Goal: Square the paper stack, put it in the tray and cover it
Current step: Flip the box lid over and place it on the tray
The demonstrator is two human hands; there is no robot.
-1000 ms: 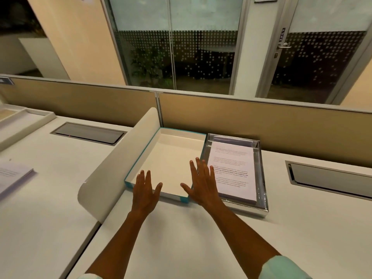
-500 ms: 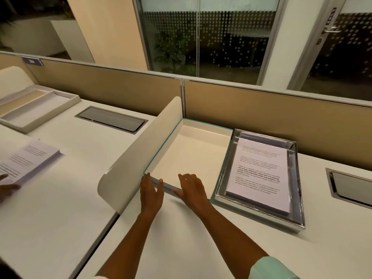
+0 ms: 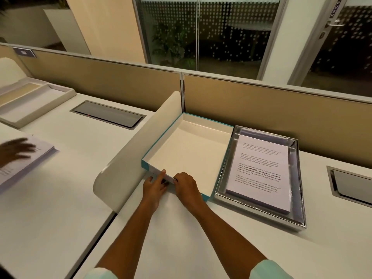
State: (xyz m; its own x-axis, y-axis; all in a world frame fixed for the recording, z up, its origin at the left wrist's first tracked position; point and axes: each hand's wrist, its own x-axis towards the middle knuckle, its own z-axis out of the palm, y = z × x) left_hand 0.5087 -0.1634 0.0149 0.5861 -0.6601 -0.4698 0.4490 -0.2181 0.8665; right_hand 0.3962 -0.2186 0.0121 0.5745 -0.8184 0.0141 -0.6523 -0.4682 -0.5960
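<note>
With the paper stack point(image 3: 261, 170) already lying in the silver tray point(image 3: 259, 215), both the left hand point(image 3: 155, 186) and right hand point(image 3: 186, 184) pinch the near rim of the teal-edged lid point(image 3: 187, 150) just left of the tray, so only covering remains.

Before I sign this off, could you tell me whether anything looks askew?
Nothing stands out: the white printed paper stack lies squared inside the silver metal tray, and both hands grip the teal-edged cardboard lid beside it.

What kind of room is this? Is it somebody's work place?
Most likely an office. White desks are split by a low tan partition, a silver tray holds a stack of printed paper, and glass walls with a door handle stand behind.
</note>
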